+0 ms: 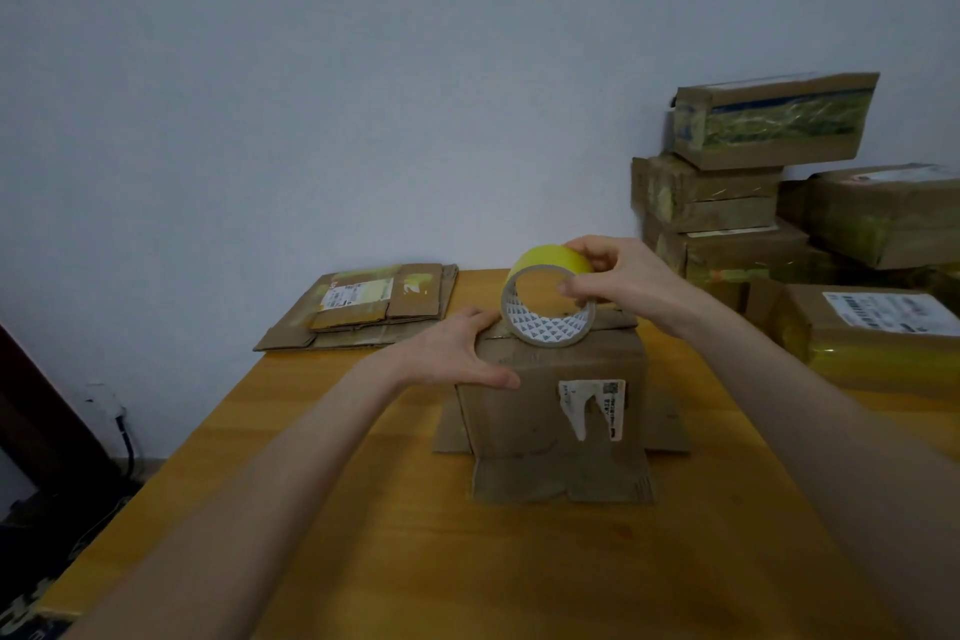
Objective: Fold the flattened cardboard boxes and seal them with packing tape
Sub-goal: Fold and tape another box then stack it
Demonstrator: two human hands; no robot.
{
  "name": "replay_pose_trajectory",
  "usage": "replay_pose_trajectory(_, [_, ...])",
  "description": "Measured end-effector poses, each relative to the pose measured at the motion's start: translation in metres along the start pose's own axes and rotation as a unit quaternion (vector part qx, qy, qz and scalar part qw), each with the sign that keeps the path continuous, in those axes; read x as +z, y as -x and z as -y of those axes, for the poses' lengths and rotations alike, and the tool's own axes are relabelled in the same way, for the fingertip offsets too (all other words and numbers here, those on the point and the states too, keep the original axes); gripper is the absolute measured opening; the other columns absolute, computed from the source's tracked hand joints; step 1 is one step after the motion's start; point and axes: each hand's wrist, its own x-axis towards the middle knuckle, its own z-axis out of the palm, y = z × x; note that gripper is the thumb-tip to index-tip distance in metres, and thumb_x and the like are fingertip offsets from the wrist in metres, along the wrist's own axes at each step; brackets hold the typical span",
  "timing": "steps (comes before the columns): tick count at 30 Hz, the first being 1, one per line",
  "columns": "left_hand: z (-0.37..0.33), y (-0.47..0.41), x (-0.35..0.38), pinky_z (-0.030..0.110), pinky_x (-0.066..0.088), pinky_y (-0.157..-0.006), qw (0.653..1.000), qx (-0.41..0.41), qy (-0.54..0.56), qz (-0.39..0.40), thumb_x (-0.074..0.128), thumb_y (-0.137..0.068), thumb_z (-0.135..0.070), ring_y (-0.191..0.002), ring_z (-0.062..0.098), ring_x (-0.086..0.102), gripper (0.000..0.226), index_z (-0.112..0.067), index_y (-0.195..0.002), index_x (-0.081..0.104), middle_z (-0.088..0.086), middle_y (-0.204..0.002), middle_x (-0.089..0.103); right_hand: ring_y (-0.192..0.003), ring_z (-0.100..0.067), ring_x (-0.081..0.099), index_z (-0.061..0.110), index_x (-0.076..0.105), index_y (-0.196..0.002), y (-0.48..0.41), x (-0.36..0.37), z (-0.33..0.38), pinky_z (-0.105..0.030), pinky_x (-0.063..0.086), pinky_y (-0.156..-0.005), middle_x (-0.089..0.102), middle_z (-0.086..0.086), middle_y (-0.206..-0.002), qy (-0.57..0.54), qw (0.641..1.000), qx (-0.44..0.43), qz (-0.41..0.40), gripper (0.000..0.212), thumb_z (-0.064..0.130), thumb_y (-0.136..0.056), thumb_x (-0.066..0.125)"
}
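While my left hand (pixel 457 353) presses flat on the box (pixel 550 411) at the middle of the table (pixel 311 509), which I judge light and easily dented, my right hand (pixel 618 276) pinches the stiff tape roll (pixel 545 307) by its rim on the box top.

Covered, cropped and unreadable

The tape roll (pixel 548 299), left hand (pixel 452 353) and right hand (pixel 618 276) cover most of the top of the box (pixel 550 431). Print on its torn label (pixel 592 403) is too small to read, and the picture's right edge cuts off the stacked parcels (pixel 878 333).
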Motion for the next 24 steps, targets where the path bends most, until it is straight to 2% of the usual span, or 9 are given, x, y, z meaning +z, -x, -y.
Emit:
replay_pose_trajectory(2, [0.000,0.000,0.000,0.031,0.037,-0.102,1.000,0.000,-0.003,0.005,0.071,-0.078,-0.051,-0.124,0.016,0.039,0.088,-0.020,-0.148,0.026,-0.003,-0.137,0.033,-0.060,0.009,0.059,0.018,0.065,-0.108,0.000,-0.001,0.005,-0.010,0.046,-0.059,0.066,0.004,-0.084,0.025,1.000,-0.016,-0.002,0.031,0.008,-0.079,0.071])
replay_pose_trajectory(4, [-0.002,0.001,0.000,0.029,0.034,-0.103,1.000,-0.006,-0.017,0.006,0.070,-0.078,-0.051,-0.126,0.016,0.036,0.094,-0.017,-0.150,0.020,-0.002,-0.139,0.031,-0.056,0.008,0.056,0.021,0.064,-0.106,-0.001,-0.002,0.009,-0.008,0.043,-0.053,0.064,0.005,-0.081,0.049,0.998,-0.024,-0.004,0.029,0.009,-0.080,0.070])
replay_pose_trajectory(6, [-0.002,0.000,0.000,0.029,0.033,-0.105,1.000,-0.009,-0.026,0.009,0.069,-0.079,-0.051,-0.128,0.017,0.034,0.096,-0.016,-0.152,0.016,-0.002,-0.141,0.029,-0.062,0.001,0.056,0.025,0.063,-0.104,0.000,-0.004,0.010,-0.012,0.045,-0.055,0.063,0.004,-0.084,0.076,0.997,-0.029,-0.008,0.027,0.012,-0.080,0.069])
replay_pose_trajectory(9, [-0.002,-0.001,-0.001,0.032,0.035,-0.105,0.999,-0.008,-0.031,0.019,0.068,-0.079,-0.052,-0.128,0.017,0.035,0.097,-0.019,-0.153,0.014,-0.003,-0.139,0.030,-0.082,-0.010,0.059,0.024,0.063,-0.111,0.000,-0.013,0.014,-0.023,0.051,-0.072,0.062,0.005,-0.093,0.120,0.992,-0.031,-0.019,0.033,0.014,-0.080,0.068])
replay_pose_trajectory(13, [-0.003,-0.005,-0.002,0.027,0.036,-0.100,0.999,0.004,-0.030,0.024,0.068,-0.081,-0.050,-0.124,0.014,0.035,0.095,-0.021,-0.153,0.014,-0.005,-0.138,0.030,-0.088,-0.023,0.061,0.022,0.064,-0.112,0.004,-0.027,0.015,-0.037,0.053,-0.072,0.064,0.004,-0.094,0.141,0.990,-0.021,0.007,0.034,0.016,-0.079,0.069])
replay_pose_trajectory(16, [-0.003,-0.007,-0.003,0.026,0.035,-0.096,0.999,0.009,-0.027,0.030,0.067,-0.081,-0.050,-0.121,0.013,0.035,0.093,-0.024,-0.152,0.013,-0.008,-0.129,0.030,-0.097,-0.016,0.057,0.026,0.064,-0.116,0.006,-0.044,0.012,-0.026,0.049,-0.071,0.061,0.006,-0.105,0.183,0.983,-0.018,0.018,0.036,0.023,-0.080,0.068])
replay_pose_trajectory(19, [-0.005,-0.008,-0.006,0.026,0.035,-0.097,0.998,0.018,-0.040,0.044,0.064,-0.083,-0.051,-0.125,0.017,0.036,0.092,-0.026,-0.153,0.010,-0.007,-0.127,0.031,-0.094,-0.006,0.053,0.028,0.060,-0.125,0.010,-0.054,0.007,-0.019,0.044,-0.070,0.056,0.008,-0.110,0.183,0.983,-0.011,0.026,0.045,0.030,-0.080,0.071])
replay_pose_trajectory(21, [-0.007,-0.007,-0.006,0.031,0.028,-0.108,0.994,0.039,-0.100,0.031,0.058,-0.088,-0.051,-0.137,0.022,0.027,0.088,-0.027,-0.153,0.005,0.002,-0.147,0.027,-0.090,-0.001,0.050,0.031,0.056,-0.127,0.015,-0.054,0.003,-0.017,0.042,-0.069,0.051,0.016,-0.106,0.150,0.989,-0.003,0.015,0.049,0.035,-0.081,0.071])
replay_pose_trajectory(24, [-0.025,-0.002,0.010,0.036,0.006,-0.120,0.954,0.067,-0.291,-0.021,0.043,-0.093,-0.054,-0.147,0.020,0.000,0.083,-0.017,-0.153,-0.003,0.009,-0.160,-0.004,-0.088,0.002,0.050,0.035,0.054,-0.125,0.021,-0.051,-0.004,-0.015,0.041,-0.067,0.047,0.027,-0.100,0.133,0.991,-0.010,0.004,0.046,0.038,-0.081,0.070])
